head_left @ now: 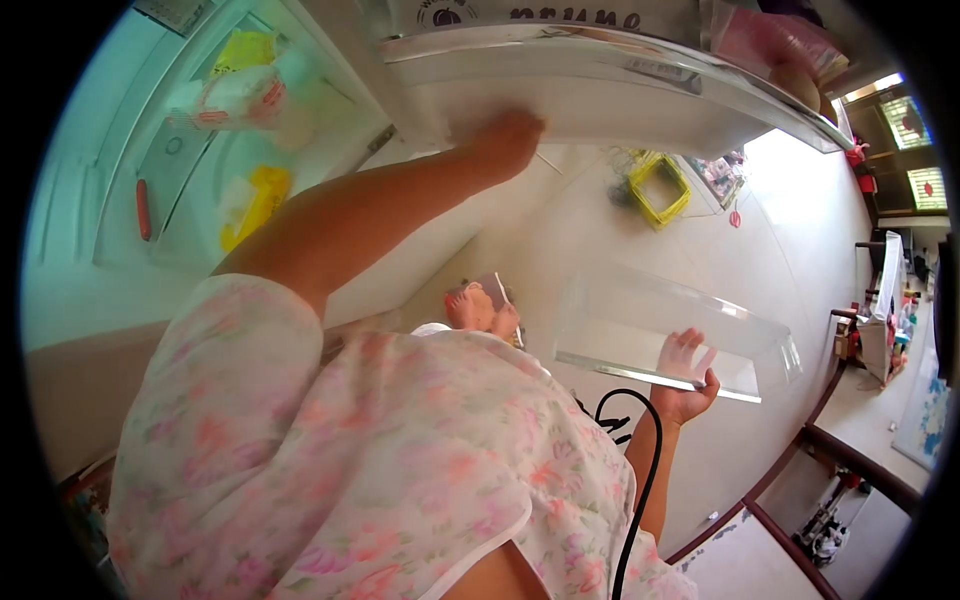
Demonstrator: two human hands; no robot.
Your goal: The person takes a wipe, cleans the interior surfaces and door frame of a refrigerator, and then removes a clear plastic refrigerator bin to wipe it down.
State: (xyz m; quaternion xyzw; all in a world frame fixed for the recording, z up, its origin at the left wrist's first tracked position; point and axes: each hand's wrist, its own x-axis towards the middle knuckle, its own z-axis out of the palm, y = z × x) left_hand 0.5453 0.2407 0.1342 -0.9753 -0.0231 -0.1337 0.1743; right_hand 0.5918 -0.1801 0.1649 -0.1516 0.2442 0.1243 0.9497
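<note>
My right hand supports a clear plastic fridge bin from below, palm up, with the fingers showing through its wall. The bin is held tilted over the floor, and nothing shows inside it. My left hand reaches across to the inner side of the open fridge door, just under a clear door shelf. Its fingers are blurred and partly hidden, so their grip does not show. A package printed "prune" stands in that shelf.
The lit fridge interior holds a white bag with red print, yellow packages and a slim red item. A yellow-rimmed basket lies on the floor. A black cable hangs near my right arm.
</note>
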